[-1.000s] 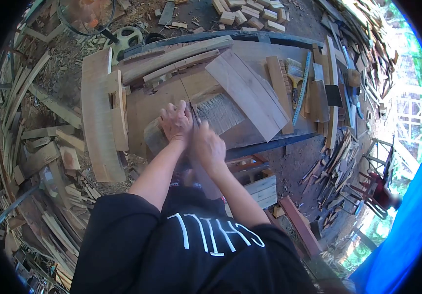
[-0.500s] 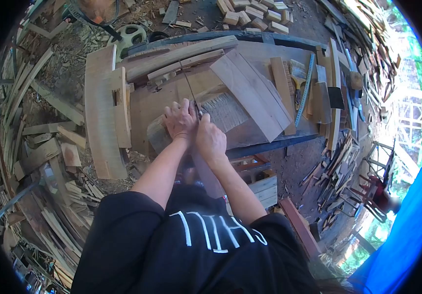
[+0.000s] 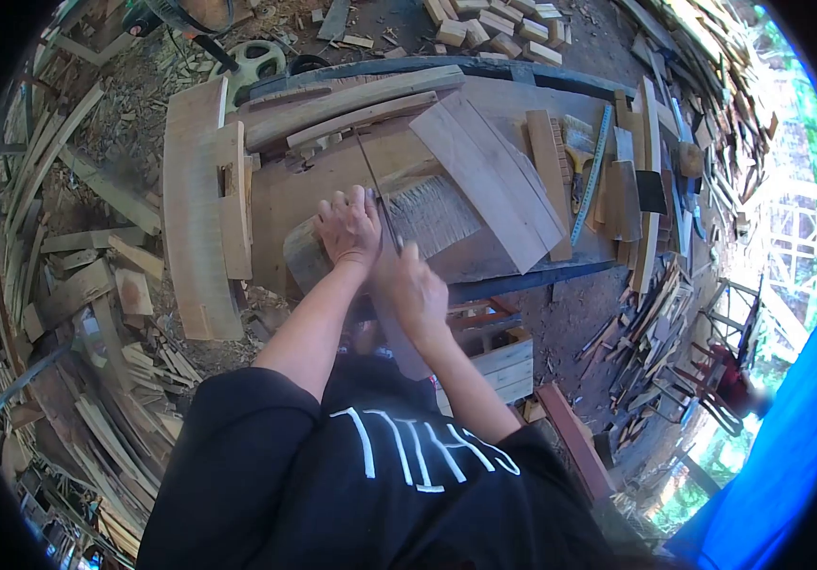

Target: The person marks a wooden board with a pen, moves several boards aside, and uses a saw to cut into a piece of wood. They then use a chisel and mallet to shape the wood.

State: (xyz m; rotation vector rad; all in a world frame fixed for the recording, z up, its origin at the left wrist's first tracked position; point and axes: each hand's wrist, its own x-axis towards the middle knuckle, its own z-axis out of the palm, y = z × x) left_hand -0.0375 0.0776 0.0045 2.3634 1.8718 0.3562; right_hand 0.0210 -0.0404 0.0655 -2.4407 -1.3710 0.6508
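A weathered board lies across the workbench, its right part scored with many close parallel cuts. My left hand presses on this board with bent fingers, just left of the saw blade. My right hand is wrapped around the handle of a handsaw, near the bench's front edge. The saw's thin dark blade points away from me, seen almost edge-on, and crosses the board beside my left fingers. My right fist hides most of the handle.
Flat planks overlap the board's right side. A brush and a blue ruler lie farther right. A wide plank stands at the bench's left end. Cut blocks lie on the ground beyond; scrap wood surrounds the bench.
My right hand has drawn the handsaw back toward me and slightly right, away from my left hand. The left hand stays in place on the board.
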